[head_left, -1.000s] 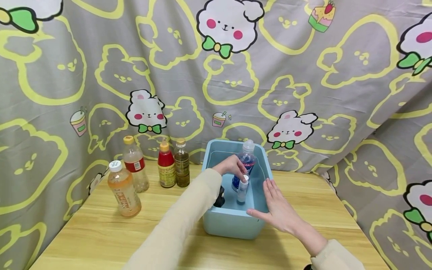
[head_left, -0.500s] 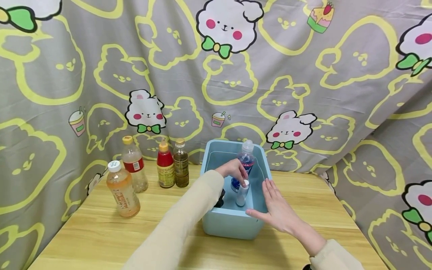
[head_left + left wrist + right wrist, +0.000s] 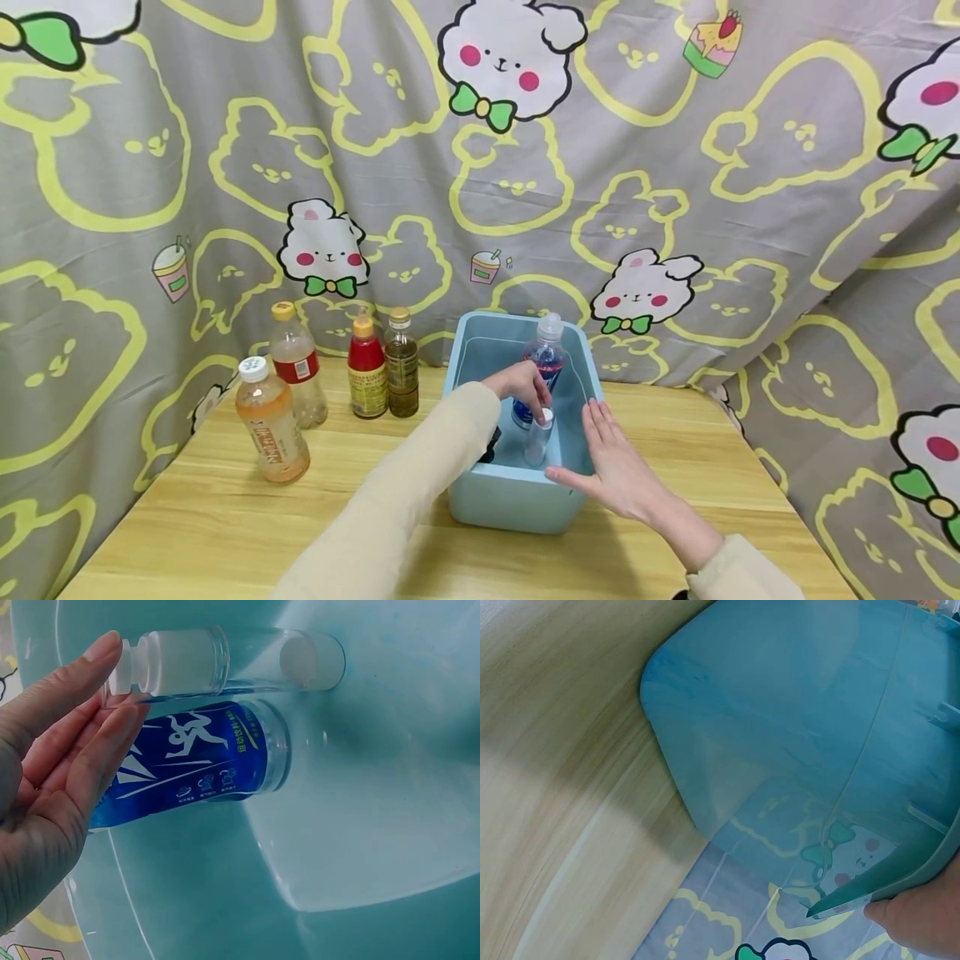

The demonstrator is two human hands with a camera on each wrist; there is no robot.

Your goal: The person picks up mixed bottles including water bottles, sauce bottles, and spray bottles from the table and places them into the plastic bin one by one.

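Note:
My left hand (image 3: 522,387) reaches into a light blue plastic bin (image 3: 510,500). Thumb and fingers pinch the white top of a small clear bottle (image 3: 537,443), which stands nearly upright near the bin's front wall. Close up in the left wrist view, the same clear bottle (image 3: 259,660) lies beside a blue-labelled drink bottle (image 3: 195,761). That drink bottle (image 3: 546,354) stands behind the hand in the bin. With fingers straight, my right hand (image 3: 618,467) rests on the bin's right rim. In the right wrist view, a fingertip (image 3: 922,919) touches the rim and the bin's outer wall (image 3: 765,712) shows.
On the wooden table (image 3: 360,483) left of the bin stand an orange-tinted bottle (image 3: 273,425), a red-labelled bottle (image 3: 300,371), a red sauce bottle (image 3: 367,367) and a dark brown bottle (image 3: 402,367). A black object (image 3: 491,446), partly hidden by my sleeve, sits in the bin. A patterned curtain (image 3: 405,167) hangs behind.
The small clear bottle and my left hand have shifted slightly toward the bin's front wall. My right hand stays on the rim.

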